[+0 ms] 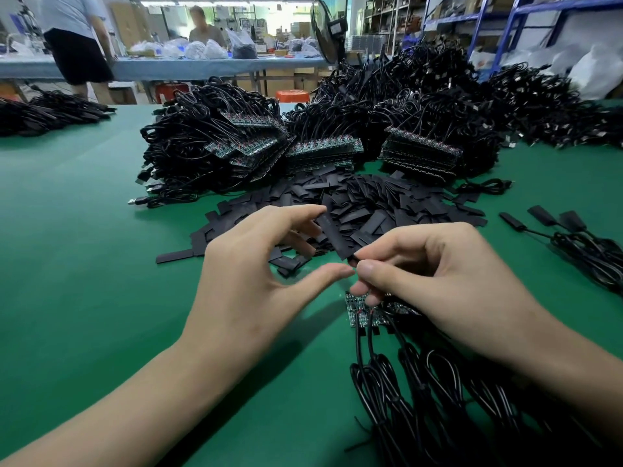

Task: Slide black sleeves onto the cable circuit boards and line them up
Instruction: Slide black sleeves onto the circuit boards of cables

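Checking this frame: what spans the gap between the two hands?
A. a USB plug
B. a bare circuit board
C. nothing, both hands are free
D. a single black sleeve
D: the black sleeve runs from the fingers of the left hand at its upper end down to the thumb-and-finger pinch of the right hand, while the circuit boards lie on the green mat beneath the right hand.

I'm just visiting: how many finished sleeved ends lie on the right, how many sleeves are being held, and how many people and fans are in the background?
sleeved ends: 3
held sleeve: 1
people: 2
fan: 1
Total: 7
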Motion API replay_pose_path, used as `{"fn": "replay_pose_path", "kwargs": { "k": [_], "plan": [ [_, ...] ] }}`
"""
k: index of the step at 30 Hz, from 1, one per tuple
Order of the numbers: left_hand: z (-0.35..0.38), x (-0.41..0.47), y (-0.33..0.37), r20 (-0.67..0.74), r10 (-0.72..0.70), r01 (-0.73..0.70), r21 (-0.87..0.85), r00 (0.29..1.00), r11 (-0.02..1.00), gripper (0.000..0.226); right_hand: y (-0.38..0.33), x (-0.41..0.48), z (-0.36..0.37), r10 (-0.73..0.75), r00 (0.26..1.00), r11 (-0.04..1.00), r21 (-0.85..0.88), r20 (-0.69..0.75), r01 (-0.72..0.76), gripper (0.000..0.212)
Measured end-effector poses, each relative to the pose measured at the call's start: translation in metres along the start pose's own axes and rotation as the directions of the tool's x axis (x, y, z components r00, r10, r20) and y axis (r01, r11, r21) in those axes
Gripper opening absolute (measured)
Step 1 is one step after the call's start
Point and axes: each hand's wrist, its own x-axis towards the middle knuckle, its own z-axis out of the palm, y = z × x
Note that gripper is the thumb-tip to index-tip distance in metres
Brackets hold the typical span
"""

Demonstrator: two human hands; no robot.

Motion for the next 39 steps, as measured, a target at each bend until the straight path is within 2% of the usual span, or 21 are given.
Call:
{"fn": "replay_pose_path", "kwargs": {
  "k": [6, 15, 23, 27, 31, 34, 36, 38, 39],
  "plan": [
    [0.001, -0.001, -0.002, 0.029, -0.009, 0.009, 0.007, 1.000, 1.000, 0.046, -0.002, 0.000, -0.001, -0.004, 1.000, 0.999, -0.039, 0.023, 0.005, 0.006],
    [0.002, 0.000, -0.001, 0.063, -0.050, 0.052, -0.028, 0.997, 0.998, 0.044, 0.001, 0.003, -0.002, -0.060, 0.998, 0.970, -0.236, 0.022, 0.064, 0.005],
    [0.002, 0.001, -0.003, 0.033, -0.059, 0.060, -0.016, 0.998, 0.998, 0.040, 0.005, 0.005, -0.003, -0.068, 0.998, 0.971, -0.229, 0.019, 0.070, 0.004],
    [0.003, 0.000, -0.006, 0.044, -0.058, 0.058, -0.014, 0.997, 0.998, 0.047, 0.005, 0.006, -0.004, -0.042, 0.999, 0.978, -0.205, 0.019, 0.045, 0.005],
    [0.007, -0.003, -0.009, 0.213, -0.101, 0.103, 0.000, 0.972, 0.995, 0.075, 0.002, 0.013, -0.025, -0.044, 0.994, 0.982, -0.187, -0.102, 0.025, 0.008],
    [0.010, -0.007, -0.009, 0.393, -0.085, 0.041, 0.119, 0.916, 0.992, 0.074, 0.005, 0.025, -0.066, -0.019, 0.975, 0.969, -0.243, -0.223, -0.037, 0.007],
    [0.012, -0.008, -0.009, 0.468, -0.073, -0.019, 0.189, 0.881, 0.982, 0.074, 0.015, 0.030, -0.099, -0.007, 0.955, 0.879, -0.457, -0.296, -0.135, 0.008],
    [0.013, -0.009, -0.008, 0.504, -0.082, -0.042, 0.231, 0.860, 0.972, 0.076, 0.031, 0.035, -0.133, 0.006, 0.921, 0.647, -0.700, -0.390, -0.301, 0.014],
    [0.013, -0.009, -0.008, 0.510, -0.088, -0.041, 0.237, 0.855, 0.971, 0.077, 0.039, 0.035, -0.148, 0.045, 0.896, 0.536, -0.746, -0.442, -0.395, 0.013]
  ]
}}
